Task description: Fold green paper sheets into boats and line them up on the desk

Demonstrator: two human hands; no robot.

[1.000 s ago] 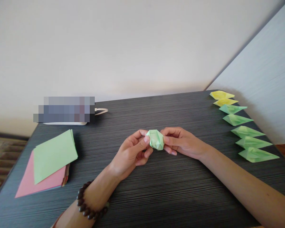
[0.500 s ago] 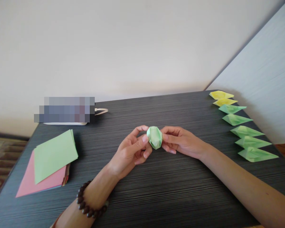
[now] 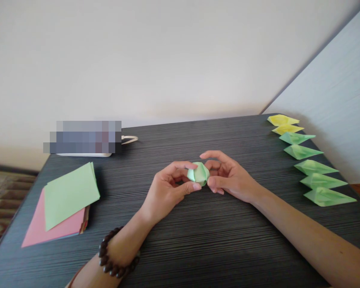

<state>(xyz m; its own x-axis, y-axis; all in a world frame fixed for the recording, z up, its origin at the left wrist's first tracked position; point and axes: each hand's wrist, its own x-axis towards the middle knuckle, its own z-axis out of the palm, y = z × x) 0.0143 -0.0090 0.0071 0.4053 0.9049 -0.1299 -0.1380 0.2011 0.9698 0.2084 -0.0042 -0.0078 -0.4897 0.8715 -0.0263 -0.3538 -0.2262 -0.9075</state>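
Observation:
A small folded green paper piece [image 3: 199, 174], rounded with faceted sides, is held up over the dark table between my hands. My left hand [image 3: 171, 186] is closed on its left side, with the index finger across the top and the thumb below. My right hand [image 3: 228, 176] touches its right edge with the thumb and a finger behind, while the index finger is lifted clear. On the left wrist sits a dark beaded bracelet [image 3: 117, 272].
Several pointed folded papers, yellow [image 3: 283, 120] and green [image 3: 330, 197], line the table's right side. At the left lies a stack of green sheets [image 3: 72, 196] over pink ones [image 3: 33, 224]. Behind it stands a blurred-out device [image 3: 84, 138] with a white cable [image 3: 130, 139], near the wall.
The folded paper has been turned in my fingers and shows a different side. My left thumb has moved underneath it, and my right index finger has lifted off.

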